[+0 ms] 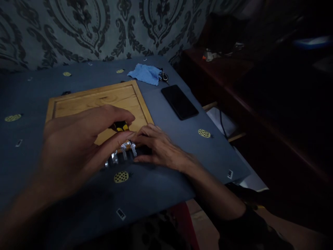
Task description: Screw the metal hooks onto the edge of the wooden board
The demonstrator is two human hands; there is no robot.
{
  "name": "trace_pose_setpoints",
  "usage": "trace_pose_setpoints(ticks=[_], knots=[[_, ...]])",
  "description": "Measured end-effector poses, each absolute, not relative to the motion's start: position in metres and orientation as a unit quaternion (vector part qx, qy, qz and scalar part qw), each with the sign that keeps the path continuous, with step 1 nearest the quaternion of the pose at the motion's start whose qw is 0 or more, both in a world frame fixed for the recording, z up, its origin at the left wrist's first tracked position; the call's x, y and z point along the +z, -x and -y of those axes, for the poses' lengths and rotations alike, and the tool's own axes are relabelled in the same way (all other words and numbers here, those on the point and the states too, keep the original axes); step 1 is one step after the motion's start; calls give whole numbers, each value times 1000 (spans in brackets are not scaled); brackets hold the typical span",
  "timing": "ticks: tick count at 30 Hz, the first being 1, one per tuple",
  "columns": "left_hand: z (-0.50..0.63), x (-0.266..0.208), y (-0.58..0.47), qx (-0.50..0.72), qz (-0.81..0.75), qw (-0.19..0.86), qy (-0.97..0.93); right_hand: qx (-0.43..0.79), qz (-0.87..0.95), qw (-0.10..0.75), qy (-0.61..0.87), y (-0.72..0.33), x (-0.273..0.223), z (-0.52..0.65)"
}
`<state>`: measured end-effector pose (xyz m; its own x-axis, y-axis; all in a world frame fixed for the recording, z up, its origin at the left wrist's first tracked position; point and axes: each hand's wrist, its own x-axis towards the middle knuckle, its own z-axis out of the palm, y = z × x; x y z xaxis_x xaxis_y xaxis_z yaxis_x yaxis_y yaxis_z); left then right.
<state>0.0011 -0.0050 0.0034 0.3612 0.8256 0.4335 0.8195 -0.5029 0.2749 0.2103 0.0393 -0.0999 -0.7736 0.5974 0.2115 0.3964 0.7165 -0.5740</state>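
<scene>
A shallow wooden tray-like panel (144,100) with a raised frame lies on the blue-grey cloth. Along its near edge is a row of shiny metal hooks (124,152), partly covered by my hands. My left hand (75,146) is closed round a yellow-and-black handle (121,126), which looks like a screwdriver's, above the near side of the panel. Its shaft and tip are hardly visible. From the right, my right hand (163,147) is curled at the right end of the hooks, its fingers on both sides of them. Those fingertips nearly touch the left thumb.
A black phone (179,102) lies right of the panel. Behind it are a crumpled blue cloth (145,74) and keys (164,77). The pineapple-print tablecloth (166,187) ends at the right and front. Patterned fabric (117,31) rises behind; dark red furniture (223,80) stands right.
</scene>
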Motion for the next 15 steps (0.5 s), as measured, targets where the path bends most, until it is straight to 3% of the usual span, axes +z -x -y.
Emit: trace_pose_setpoints(ticks=[15], knots=[[7,7,-4,260,-445,-30,-856,265,905,186,276,-210,-96,-39]])
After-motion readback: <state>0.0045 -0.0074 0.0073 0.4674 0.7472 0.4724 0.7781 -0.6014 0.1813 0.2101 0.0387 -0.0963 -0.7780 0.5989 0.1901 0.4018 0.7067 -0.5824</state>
